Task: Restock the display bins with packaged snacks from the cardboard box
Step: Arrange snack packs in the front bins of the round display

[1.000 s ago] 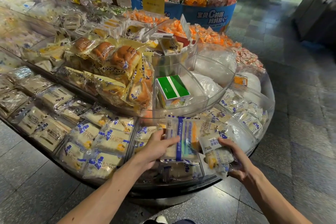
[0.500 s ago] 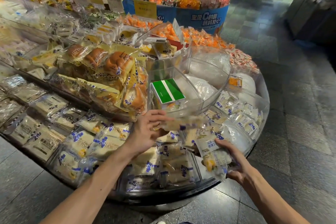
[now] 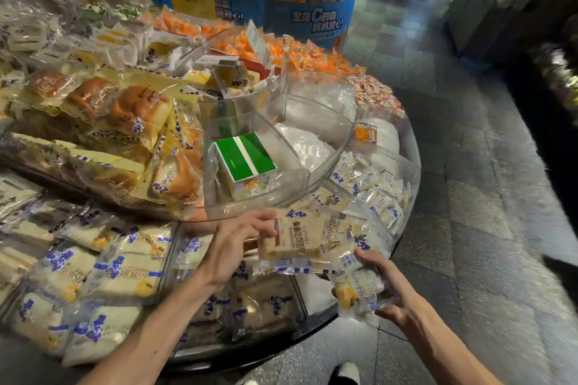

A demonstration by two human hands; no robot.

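clear-wrapped snack packet [image 3: 300, 237] in left fingers [image 3: 260, 216], bundle [image 3: 359, 294] in right fingers [image 3: 373, 260]

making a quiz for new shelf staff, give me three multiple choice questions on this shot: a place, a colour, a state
1. Where is the green box? A) in a trolley B) in a clear bin C) on a chair
2. What colour is the stripe on its top? A) red B) black C) white
3. What is the left hand doing? A) gripping a snack packet B) hanging empty C) pressing a till

Answers: 1 B, clear walls surround the box; 2 C, a white band crosses the green top; 3 A, fingers and thumb pinch the packet.
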